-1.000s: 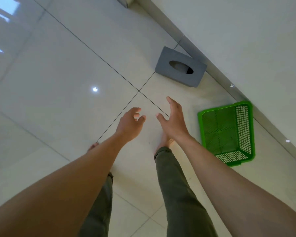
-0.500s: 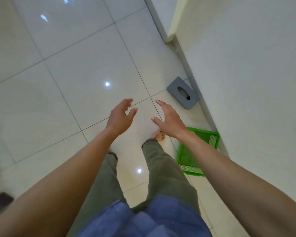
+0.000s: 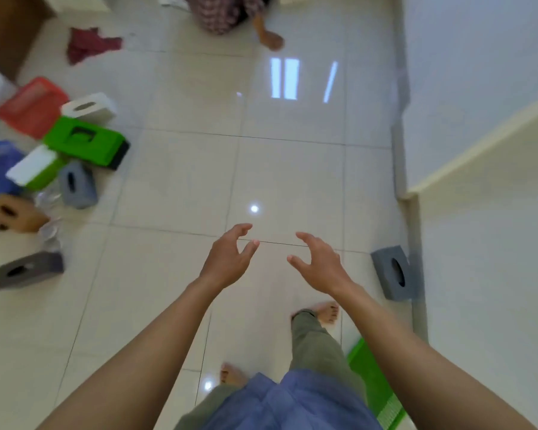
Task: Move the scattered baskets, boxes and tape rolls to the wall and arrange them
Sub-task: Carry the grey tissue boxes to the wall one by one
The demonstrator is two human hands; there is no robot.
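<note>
Head view: left grip point(image 3: 227, 259) and right grip point(image 3: 320, 265) hover empty, fingers loosely spread. Grey box point(image 3: 392, 273) sits against the wall point(image 3: 479, 274), green basket point(image 3: 373, 380) nearby, other boxes point(image 3: 84, 141) scattered far left.

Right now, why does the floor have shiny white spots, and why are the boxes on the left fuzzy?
Head view: the glossy floor mirrors lights, which gives the white stripes and the bright dot. Same view, left edge: the green box and red basket look smeared, probably because the camera was moving.
</note>
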